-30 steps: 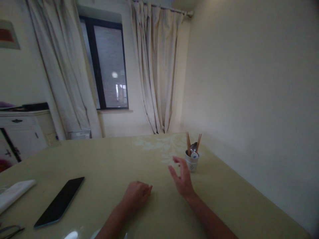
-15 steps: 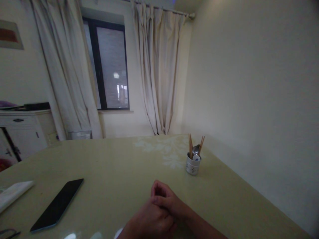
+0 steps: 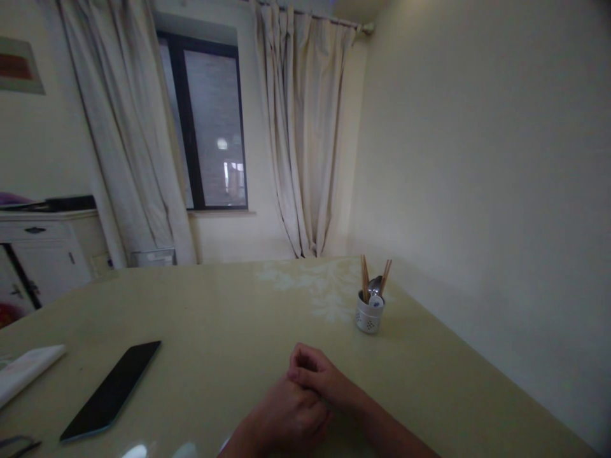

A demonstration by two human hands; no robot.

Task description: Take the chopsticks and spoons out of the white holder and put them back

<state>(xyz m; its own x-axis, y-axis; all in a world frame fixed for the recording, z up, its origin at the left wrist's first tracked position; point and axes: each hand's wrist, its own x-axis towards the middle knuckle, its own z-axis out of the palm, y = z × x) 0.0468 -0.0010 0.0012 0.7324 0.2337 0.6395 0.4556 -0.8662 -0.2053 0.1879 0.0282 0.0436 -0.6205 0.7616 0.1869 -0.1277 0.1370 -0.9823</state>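
My left hand (image 3: 290, 415) and my right hand (image 3: 324, 378) are together at the bottom middle of the view, above the near part of the table. The left one is closed, its knuckles facing up. Curled fingers leave a small hollow in the right hand, whose thumb lies against the top of the left. No object shows in either hand; the undersides and some fingertips are hidden. Beyond them to the right stands a white cup (image 3: 368, 317) with chopsticks (image 3: 386, 278) and metal spoons (image 3: 375, 285) in it.
On the pale green table (image 3: 214, 312), a dark phone or tablet (image 3: 112, 391) lies at left, beside a white flat item (image 3: 28, 369). A dark thin item (image 3: 19, 443) shows at the lower left corner. A wall (image 3: 487, 210) borders the right side; a cabinet (image 3: 42, 248) stands far left.
My joined hands have shifted very slightly, the left one a little up and to the left. They stay in contact. Nothing on the table has been moved.
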